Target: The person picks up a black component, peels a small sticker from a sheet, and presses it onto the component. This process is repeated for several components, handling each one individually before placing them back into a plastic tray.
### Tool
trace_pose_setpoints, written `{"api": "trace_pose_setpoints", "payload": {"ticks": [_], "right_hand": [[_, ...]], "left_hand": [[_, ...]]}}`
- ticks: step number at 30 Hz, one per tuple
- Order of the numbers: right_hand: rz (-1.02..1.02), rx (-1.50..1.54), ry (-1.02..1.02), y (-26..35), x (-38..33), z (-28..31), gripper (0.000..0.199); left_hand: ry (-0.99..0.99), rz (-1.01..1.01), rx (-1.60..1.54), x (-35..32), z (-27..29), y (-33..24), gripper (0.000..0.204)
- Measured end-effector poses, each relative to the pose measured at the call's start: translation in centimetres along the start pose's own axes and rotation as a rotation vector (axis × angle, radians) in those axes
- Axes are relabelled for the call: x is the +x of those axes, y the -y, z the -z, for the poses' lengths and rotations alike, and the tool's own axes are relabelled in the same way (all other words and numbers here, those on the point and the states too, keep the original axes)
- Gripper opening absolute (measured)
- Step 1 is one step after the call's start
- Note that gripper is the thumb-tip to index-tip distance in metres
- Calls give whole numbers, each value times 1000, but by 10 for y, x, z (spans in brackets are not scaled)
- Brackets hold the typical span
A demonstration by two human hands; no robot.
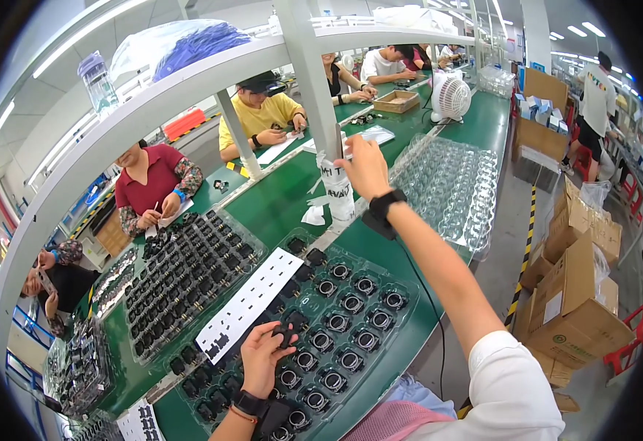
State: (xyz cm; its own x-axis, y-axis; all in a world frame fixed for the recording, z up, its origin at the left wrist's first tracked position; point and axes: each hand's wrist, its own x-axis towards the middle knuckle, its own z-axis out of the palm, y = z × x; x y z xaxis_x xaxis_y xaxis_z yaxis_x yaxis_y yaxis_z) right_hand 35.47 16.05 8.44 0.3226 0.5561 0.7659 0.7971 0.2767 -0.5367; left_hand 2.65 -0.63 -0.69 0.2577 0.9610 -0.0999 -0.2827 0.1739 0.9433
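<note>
My left hand (pixel 259 361) is closed around a small black plastic part (pixel 284 335), held above a clear tray (pixel 402 283) of parts. In that tray, several black parts with round metallic rings (pixel 351 303) sit in rows. My right hand (pixel 366 167) reaches far forward to the rack post (pixel 311 81). Its fingers are pinched at a thin grey tool (pixel 339 140), upright against the post; its lower end is hidden. White wrapping (pixel 336 192) with handwriting covers the post below. A white sheet (pixel 251 303) with black adhesive pieces lies across the tray's left side.
Another tray (pixel 189 283) of black parts lies left. An empty-looking clear tray (pixel 446 187) and a white fan (pixel 451 98) stand farther right. Co-workers sit across the green bench (pixel 277 202). Cardboard boxes (pixel 578 301) fill the right-hand floor. A black cable (pixel 428 294) hangs from my right wrist.
</note>
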Motion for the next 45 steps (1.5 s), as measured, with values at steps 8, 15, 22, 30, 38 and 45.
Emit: {"api": "trace_pose_setpoints", "payload": {"ticks": [8,15,22,30,38,45], "right_hand": [[440,378,823,137,-163,3,17],[457,498,807,131,-187,-2,21],[425,527,778,129,-195,-8,18],[488,409,750,126,-190,-3,23],[560,453,703,122,-190,-10,27],[653,467,596,116,-196,-27,11]], "left_hand": [[-36,6,-31,6,5,5,22],[-99,-44,-43,3,-4,2,14],[-131,-1,-81,3,4,3,19],[-100,-18,-113,6,4,7,23],[-68,-14,-35,7,3,4,17],[-153,-38,29,3,4,9,20]]}}
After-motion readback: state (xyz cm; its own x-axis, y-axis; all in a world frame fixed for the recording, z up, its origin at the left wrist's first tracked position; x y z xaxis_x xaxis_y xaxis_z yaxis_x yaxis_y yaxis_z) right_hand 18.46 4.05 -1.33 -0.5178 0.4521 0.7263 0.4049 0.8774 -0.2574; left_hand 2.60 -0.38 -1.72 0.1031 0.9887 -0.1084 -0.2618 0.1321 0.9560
